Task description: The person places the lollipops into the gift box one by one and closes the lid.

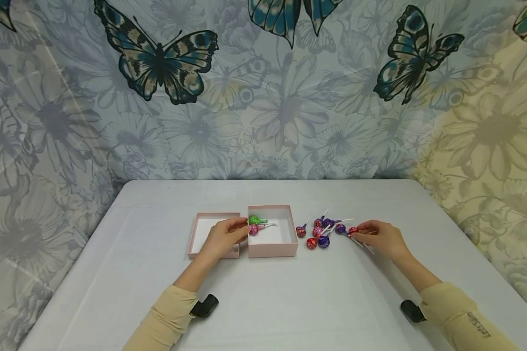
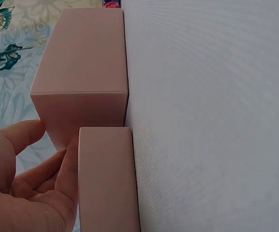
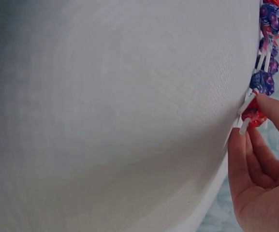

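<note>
The right hand (image 1: 384,237) reaches in right of centre, its grip pinching a red lollipop (image 3: 256,117) between thumb and fingers; other lollipops (image 1: 323,242) lie just left of it on the tabletop (image 1: 312,302); the left hand (image 1: 224,237) touches the pink box (image 1: 272,250) at its left wall near the frame's middle, though whether it grips I cannot tell; the head view shows a green lollipop (image 1: 254,220) and a pink lollipop (image 1: 253,229) inside, hidden in the left wrist view.
</note>
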Motion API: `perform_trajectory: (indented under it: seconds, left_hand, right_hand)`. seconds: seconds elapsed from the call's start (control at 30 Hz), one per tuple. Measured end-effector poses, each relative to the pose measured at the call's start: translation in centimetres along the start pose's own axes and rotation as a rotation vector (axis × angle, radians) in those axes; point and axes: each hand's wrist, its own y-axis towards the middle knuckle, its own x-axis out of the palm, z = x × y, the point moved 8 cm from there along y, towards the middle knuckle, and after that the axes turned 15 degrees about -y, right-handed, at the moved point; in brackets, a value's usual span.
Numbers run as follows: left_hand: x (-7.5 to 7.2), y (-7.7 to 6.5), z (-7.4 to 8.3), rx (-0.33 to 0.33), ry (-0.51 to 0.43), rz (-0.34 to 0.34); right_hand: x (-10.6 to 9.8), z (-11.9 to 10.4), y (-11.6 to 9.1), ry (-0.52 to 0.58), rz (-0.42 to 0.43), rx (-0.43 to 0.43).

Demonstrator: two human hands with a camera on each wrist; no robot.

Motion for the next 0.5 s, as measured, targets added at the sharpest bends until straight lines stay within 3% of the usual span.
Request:
perform_trajectory:
  seconds: [0.23, 0.5]
  left_hand:
    - [0.13, 0.12, 0.06, -0.008, 0.016, 0.001]
    - [-0.02, 0.02, 0.04, -0.015, 0.018, 0.014]
  right_hand:
    - [0.05, 0.21, -0.08, -0.017, -0.014, 0.013]
    - [0.08, -0.15, -0.3, 0.05, -0.008, 0.028]
